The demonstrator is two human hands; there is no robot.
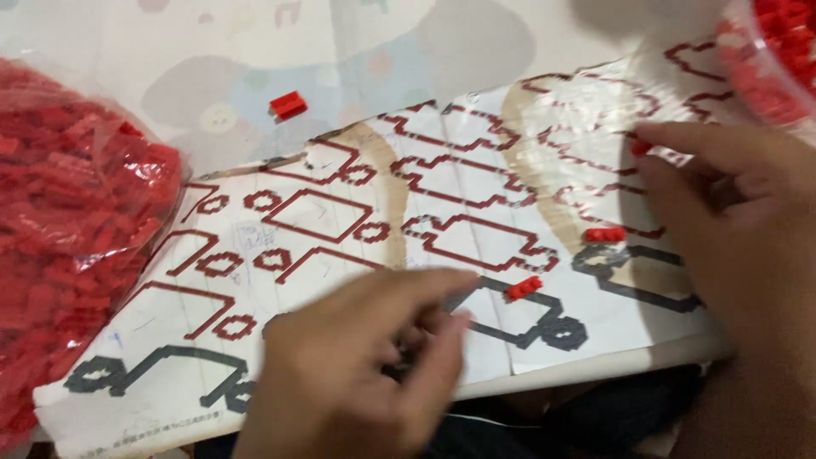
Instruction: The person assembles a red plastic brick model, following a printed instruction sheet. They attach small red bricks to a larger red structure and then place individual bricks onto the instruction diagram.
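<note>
- Two hands were in view: the left hand (357,365) lay low over the near edge of the white pattern sheet (476,170), the right hand (731,212) over its far right part.
- The left grip was loosely curled, fingers pointing toward a small red brick (524,287); whether it pinched anything could not be told through the blur.
- The right grip was pinched on a tiny red piece (642,148) between fingertip and thumb, held just above the sheet.
- Three loose red bricks could be counted besides: one near the left fingertips on a dark outline, one (604,234) just left of the right hand on the sheet, and one (288,104) off the sheet on the pale tabletop (212,51).
- The sheet carried many outlined shapes, most filled in red, a few along the near edge in dark grey.
- Two stores of red bricks stood by: a clear bag (68,246) heaped at the left, covering the sheet's left corner, and a container (778,51) at the top right corner.
</note>
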